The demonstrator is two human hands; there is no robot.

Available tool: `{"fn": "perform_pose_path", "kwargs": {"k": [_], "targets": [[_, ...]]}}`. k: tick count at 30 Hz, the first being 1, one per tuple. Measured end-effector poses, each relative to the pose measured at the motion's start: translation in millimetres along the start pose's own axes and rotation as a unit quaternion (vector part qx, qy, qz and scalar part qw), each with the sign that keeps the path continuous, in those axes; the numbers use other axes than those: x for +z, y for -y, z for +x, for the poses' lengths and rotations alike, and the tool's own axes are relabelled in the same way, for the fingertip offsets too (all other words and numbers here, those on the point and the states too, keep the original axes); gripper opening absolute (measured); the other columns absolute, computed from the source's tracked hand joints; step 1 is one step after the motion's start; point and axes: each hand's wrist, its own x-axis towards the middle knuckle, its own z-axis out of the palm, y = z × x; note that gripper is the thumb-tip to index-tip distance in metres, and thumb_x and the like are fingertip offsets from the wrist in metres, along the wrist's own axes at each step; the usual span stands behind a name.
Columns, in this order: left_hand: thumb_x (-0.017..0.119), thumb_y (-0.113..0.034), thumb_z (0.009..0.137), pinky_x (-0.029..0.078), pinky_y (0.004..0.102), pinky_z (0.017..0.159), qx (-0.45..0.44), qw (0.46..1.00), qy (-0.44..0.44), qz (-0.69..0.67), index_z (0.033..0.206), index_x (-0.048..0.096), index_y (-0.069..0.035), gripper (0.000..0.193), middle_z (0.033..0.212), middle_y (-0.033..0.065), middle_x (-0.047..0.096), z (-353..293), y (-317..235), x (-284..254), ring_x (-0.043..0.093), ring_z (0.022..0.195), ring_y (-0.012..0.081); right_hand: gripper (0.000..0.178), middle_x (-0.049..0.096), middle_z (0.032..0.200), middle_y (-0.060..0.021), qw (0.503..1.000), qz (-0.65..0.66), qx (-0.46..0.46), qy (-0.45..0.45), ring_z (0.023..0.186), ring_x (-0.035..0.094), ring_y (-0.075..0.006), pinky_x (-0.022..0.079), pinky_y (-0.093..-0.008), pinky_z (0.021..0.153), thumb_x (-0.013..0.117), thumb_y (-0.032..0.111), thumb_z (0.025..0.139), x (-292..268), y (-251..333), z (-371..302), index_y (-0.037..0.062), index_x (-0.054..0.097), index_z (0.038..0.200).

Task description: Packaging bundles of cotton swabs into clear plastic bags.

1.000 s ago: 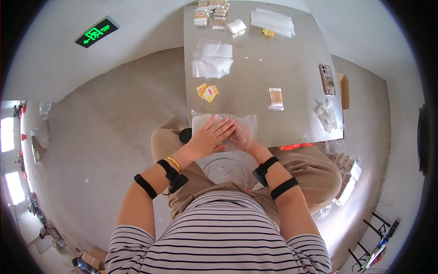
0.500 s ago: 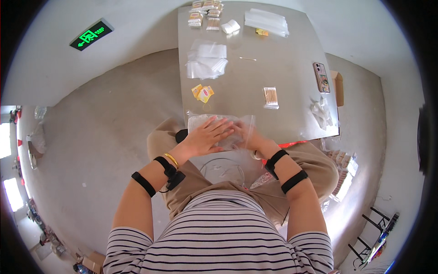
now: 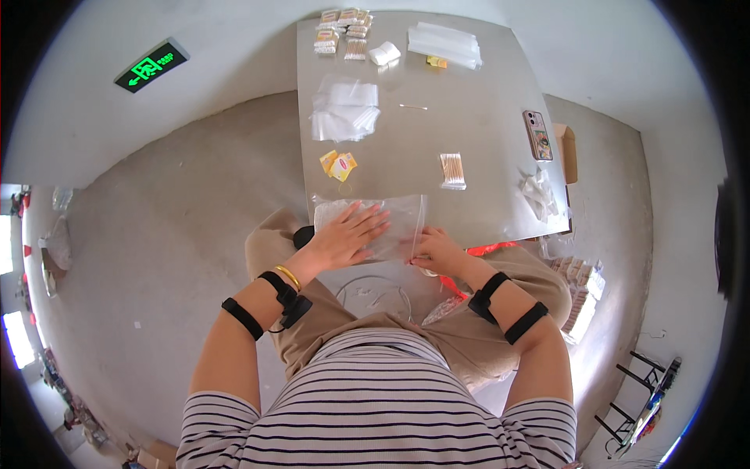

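A clear plastic bag lies flat at the near edge of the metal table, partly over its rim. My left hand rests on the bag with fingers spread. At the bag's lower right corner, my right hand pinches its edge; the fingertips are partly hidden. Beyond the bag are yellow-and-white paper cards and a thin yellow loop. A pack of cotton swabs lies farther right. One loose cotton swab sits mid-table.
Flat clear bags lie on the table's left, longer ones at the back. Swab packs and a white roll stand far left. A phone and crumpled plastic line the right edge. A cardboard box is beyond.
My right hand has slid right and nearer, from on top of the bag to its right edge. The bag now shows flatter. My left hand stays on it. The whole view has shifted slightly.
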Motion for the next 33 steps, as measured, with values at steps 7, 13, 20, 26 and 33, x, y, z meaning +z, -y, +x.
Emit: {"fn": "perform_pose_path", "kwargs": {"k": [7, 13, 20, 26, 33], "targets": [[0.058, -0.029, 0.082, 0.015, 0.0452, 0.118, 0.000, 1.000, 0.005, -0.013, 0.146, 0.030, -0.008, 0.073, 0.153, 0.0071, 0.030, 0.5, -1.6, 7.1, 0.023, 0.144, 0.0220, 0.018, 0.068, 0.103, -0.0082, 0.981, 0.146, 0.037, 0.119, 0.099, 0.061, -0.0267, 0.042, -0.0403, 0.092, 0.060, 0.022, 0.086, -21.8, -6.1, -13.0, 0.0171, 0.070, 0.101], [0.057, -0.031, 0.083, 0.013, 0.0452, 0.118, 0.005, 1.000, 0.008, 0.007, 0.147, 0.029, -0.007, 0.073, 0.153, 0.0067, 0.029, -4.5, -0.7, 7.8, 0.021, 0.144, 0.0205, 0.022, 0.070, 0.098, -0.0099, 0.965, 0.184, 0.099, 0.158, 0.093, 0.064, -0.0257, 0.049, -0.0367, 0.083, 0.056, 0.023, 0.089, -80.6, -43.0, 7.8, 0.0088, 0.070, 0.098], [0.055, -0.032, 0.085, 0.012, 0.0449, 0.118, -0.010, 0.999, 0.006, -0.036, 0.148, 0.027, -0.007, 0.073, 0.154, 0.0065, 0.027, -6.6, 3.7, 11.1, 0.020, 0.145, 0.0200, 0.021, 0.069, 0.088, -0.0141, 0.952, 0.097, 0.140, -0.254, 0.084, 0.066, -0.0297, 0.051, -0.0389, 0.075, 0.061, 0.024, 0.084, -203.0, -84.3, 151.5, 0.0061, 0.069, 0.093], [0.055, -0.033, 0.083, 0.010, 0.0452, 0.119, -0.010, 0.997, 0.026, -0.074, 0.148, 0.025, -0.003, 0.078, 0.155, 0.0085, 0.026, -4.4, 5.8, 18.4, 0.020, 0.145, 0.0201, 0.036, 0.069, 0.089, -0.0137, 0.924, 0.043, 0.150, -0.350, 0.086, 0.067, -0.0272, 0.052, -0.0365, 0.078, 0.070, 0.031, 0.078, -250.1, -74.0, 331.4, 0.0016, 0.067, 0.099], [0.052, -0.031, 0.085, 0.011, 0.0446, 0.118, 0.013, 0.991, -0.001, -0.134, 0.145, 0.029, 0.003, 0.072, 0.153, 0.0131, 0.028, -1.9, 6.2, 26.4, 0.021, 0.144, 0.0227, 0.073, 0.054, 0.120, -0.0276, 0.894, -0.044, 0.263, -0.360, 0.109, 0.058, -0.0384, 0.048, -0.0431, 0.091, 0.071, 0.046, 0.075, -260.4, -74.8, 468.9, 0.0027, 0.045, 0.128]]}}
